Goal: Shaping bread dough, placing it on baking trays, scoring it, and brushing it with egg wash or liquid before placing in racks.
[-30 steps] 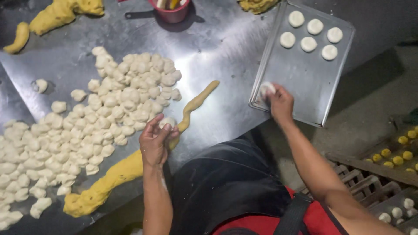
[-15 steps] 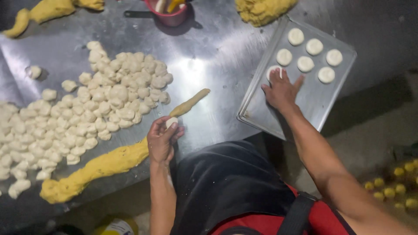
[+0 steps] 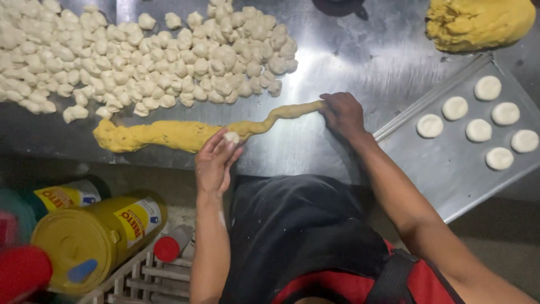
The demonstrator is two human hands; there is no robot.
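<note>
Yellow dough rope [image 3: 185, 134] lies along the steel bench [image 3: 349, 62] below the white dough pieces [image 3: 157, 62]. The left hand [image 3: 216, 163] pinches a small white dough ball [image 3: 231, 137] beside it; the right hand [image 3: 342, 112] grips the rope's thin end.

dough pile [image 3: 140, 50] cut off top-left, yellow dough lump [image 3: 478, 22] clipped, red cap [image 3: 22, 273] blurred
</note>
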